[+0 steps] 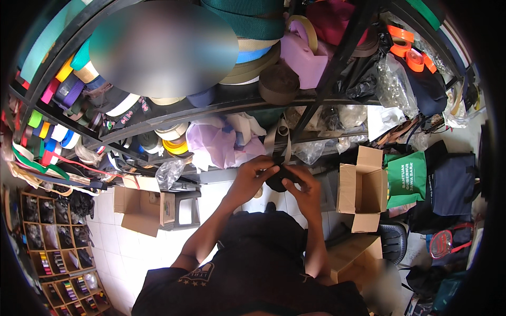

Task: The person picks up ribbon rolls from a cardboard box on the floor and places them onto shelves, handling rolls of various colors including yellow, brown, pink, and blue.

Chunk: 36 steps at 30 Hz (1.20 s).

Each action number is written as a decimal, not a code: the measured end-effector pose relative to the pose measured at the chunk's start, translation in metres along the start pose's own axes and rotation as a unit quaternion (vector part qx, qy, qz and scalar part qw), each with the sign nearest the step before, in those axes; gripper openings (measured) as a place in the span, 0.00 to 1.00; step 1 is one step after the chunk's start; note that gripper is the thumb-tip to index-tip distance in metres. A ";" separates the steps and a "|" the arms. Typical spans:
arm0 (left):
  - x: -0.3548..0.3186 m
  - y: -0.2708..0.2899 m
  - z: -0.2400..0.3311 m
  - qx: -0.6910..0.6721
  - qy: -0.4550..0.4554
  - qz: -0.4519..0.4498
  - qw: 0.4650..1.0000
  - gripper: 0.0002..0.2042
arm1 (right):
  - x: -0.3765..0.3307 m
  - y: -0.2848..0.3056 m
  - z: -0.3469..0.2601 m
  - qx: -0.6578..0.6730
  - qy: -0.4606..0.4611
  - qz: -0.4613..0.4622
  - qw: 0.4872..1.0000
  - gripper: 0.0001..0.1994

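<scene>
A black roll [274, 184], which looks like wound strap or webbing, is held up in front of my body between both hands. My left hand [252, 178] grips its left side, with thumb and fingers closed at the upper edge. On the other side my right hand [302, 185] has its fingers bent round the roll's right edge and the thumb against its face. Just beyond the roll, a pale beige strap [287, 150] hangs down from the shelf. Whether it touches my fingers I cannot tell.
Black metal shelving [174, 117] full of webbing rolls spans the far side. Open cardboard boxes stand left [142, 208] and right [362, 188]. A green bag [406, 179] hangs at right. Wooden pigeonholes [55, 231] with thread spools line the left; white floor tiles [113, 258] lie below.
</scene>
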<state>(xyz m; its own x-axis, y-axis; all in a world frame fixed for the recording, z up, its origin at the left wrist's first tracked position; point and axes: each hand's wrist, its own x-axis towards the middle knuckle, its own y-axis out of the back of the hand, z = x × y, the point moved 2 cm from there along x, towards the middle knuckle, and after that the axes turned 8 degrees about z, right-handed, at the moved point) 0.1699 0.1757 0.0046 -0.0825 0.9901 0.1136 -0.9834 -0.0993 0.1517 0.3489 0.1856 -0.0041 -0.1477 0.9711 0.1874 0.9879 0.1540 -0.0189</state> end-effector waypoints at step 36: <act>0.079 0.040 0.164 0.127 -0.272 0.036 0.953 0.33 | 0.119 -0.018 -0.118 0.097 0.090 -0.020 0.991 0.19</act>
<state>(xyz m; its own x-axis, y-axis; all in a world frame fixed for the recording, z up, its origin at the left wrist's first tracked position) 0.1500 0.2341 0.1805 0.0155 0.7888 0.6145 -0.9016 -0.2547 0.3496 0.3192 0.2774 0.1341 -0.1584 0.9179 0.3638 0.9513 0.2405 -0.1927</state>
